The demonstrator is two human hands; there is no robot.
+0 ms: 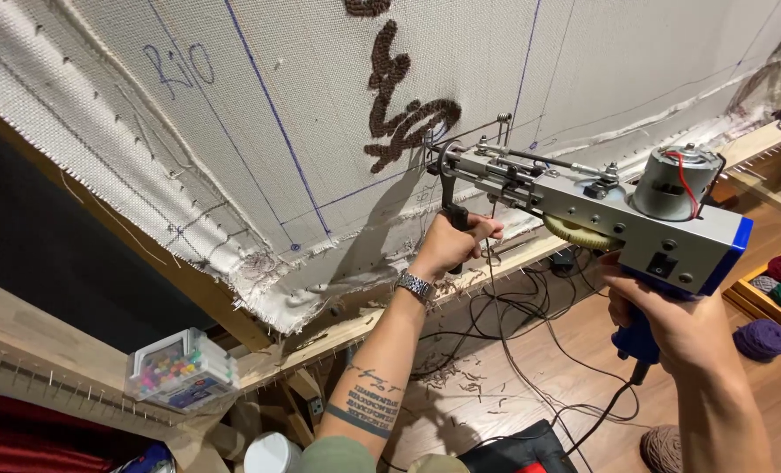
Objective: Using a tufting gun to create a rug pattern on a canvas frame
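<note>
stretched beige backing cloth [233,131] on a wooden frame, left hand [450,245] fist-tight on the grey-and-blue metal tufting gun [600,215]'s black front handle [454,210], right hand [671,320] clamped round its blue rear grip [637,342]

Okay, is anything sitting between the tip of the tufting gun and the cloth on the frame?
Nothing visible. The tufting gun has its tip right at the stretched cloth, beside the brown tufted patch.

Grey tufting gun [583,206], needle against stretched cloth [259,114].
</note>
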